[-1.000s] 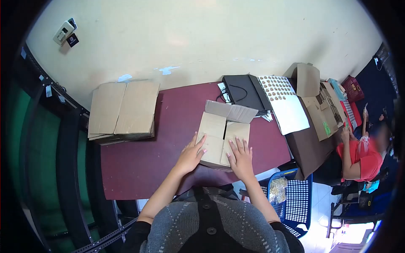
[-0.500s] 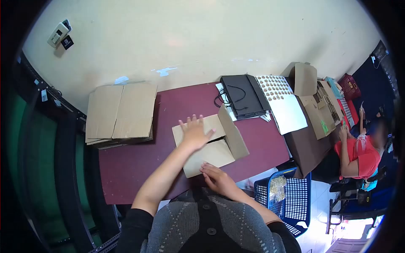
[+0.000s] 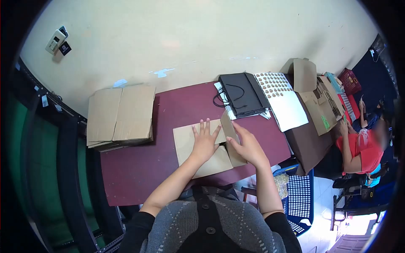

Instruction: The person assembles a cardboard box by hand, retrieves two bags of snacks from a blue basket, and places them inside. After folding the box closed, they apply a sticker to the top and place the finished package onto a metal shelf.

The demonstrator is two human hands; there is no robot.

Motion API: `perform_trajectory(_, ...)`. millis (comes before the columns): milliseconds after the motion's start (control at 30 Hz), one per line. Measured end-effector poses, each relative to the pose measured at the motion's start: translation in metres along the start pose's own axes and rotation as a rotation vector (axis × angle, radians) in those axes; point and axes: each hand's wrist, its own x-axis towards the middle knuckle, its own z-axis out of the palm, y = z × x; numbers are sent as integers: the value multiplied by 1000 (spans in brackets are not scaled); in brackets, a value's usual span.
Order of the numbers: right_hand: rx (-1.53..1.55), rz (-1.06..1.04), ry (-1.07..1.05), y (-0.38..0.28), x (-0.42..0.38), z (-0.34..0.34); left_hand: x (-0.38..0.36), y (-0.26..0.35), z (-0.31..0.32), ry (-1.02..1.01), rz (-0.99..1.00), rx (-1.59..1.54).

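A brown cardboard box (image 3: 185, 141) lies on the maroon table in front of me, with a dark gap near the middle of its flaps. My left hand (image 3: 205, 144) presses flat on the box, fingers spread. At the box's right side a cardboard flap (image 3: 237, 157) stands up. Against that flap rests my right hand (image 3: 249, 148), its fingers stretched out and its thumb apart, lying across the flap's face. Part of the flap is hidden behind this hand.
Flattened cardboard boxes (image 3: 120, 114) are stacked on the table's left. At the back right are a black folder-like case (image 3: 242, 95) and a sticker sheet (image 3: 282, 101). A blue basket (image 3: 300, 194) with a plastic bag stands below right. Another person in red (image 3: 358, 147) works farther right.
My right hand has moved from the box's near edge up to the right flap. My left hand has shifted slightly right across the box. The flap now looks narrower and steeper.
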Motion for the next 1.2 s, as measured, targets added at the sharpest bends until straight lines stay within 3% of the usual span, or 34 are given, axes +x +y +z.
perform_trajectory(67, 109, 139, -300, 4, 9, 9, -2, -1, 2, 35, 12, 36)
perform_trajectory(200, 156, 108, -236, -2, 5, 25, 0, -8, 1, 145, 58, -8)
perform_trajectory(300, 168, 92, -257, -9, -2, 15, 6, -15, -7, 366, 20, -178)
perform_trajectory(467, 174, 19, -267, -7, -14, 17, 16, -20, -22, 447, -30, -258)
perform_trajectory(800, 135, -25, -462, -2, -18, 30, 37, -24, -47, 150, -114, -420)
perform_trajectory(933, -3, -4, -499, -15, -22, 51, 37, -40, -47, 75, 7, -604)
perform_trajectory(1000, -333, 85, -549, -30, -20, 61, 41, -51, -42, -141, 18, -1172)
perform_trajectory(1033, -374, 189, -708, -16, -17, 78, 39, -53, -44, -239, -61, -1165)
perform_trajectory(1067, -374, 188, -709, -5, -18, 93, 36, -54, -44, -239, -62, -1165)
perform_trajectory(1133, -439, 45, -474, 11, -23, 114, 30, -56, -45, -363, 39, -581)
perform_trajectory(1167, -560, -46, -304, 16, -27, 119, 25, -57, -33, -329, 34, -543)
perform_trajectory(1200, -556, -49, -301, 16, -21, 112, 19, -57, -33, -328, 32, -537)
